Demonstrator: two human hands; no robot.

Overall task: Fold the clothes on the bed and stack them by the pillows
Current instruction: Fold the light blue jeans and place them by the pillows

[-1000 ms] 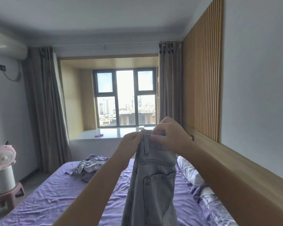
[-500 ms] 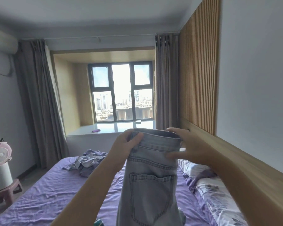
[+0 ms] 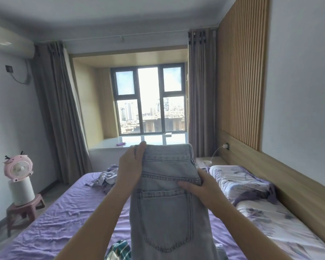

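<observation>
Both hands are holding the jeans [image 3: 167, 196] up above the bed [image 3: 64, 209]: the left hand [image 3: 130, 166] is pinching the waistband corner, while the right hand [image 3: 201, 188] is gripping the opposite edge lower, near the pocket. Pillows [image 3: 238, 177] are lying right of the jeans. With such uneven grips, the denim is likely hanging skewed and could fold crooked.

jeans [image 3: 165, 209]: pale washed denim, matt, stitched seams
bed sheet [image 3: 64, 218]: purple cloth, matt, creased
pillows [image 3: 238, 179]: floral printed cloth, soft
wall panel [image 3: 240, 76]: ribbed wood, matt
stool [image 3: 24, 209]: pink plastic, smooth
</observation>
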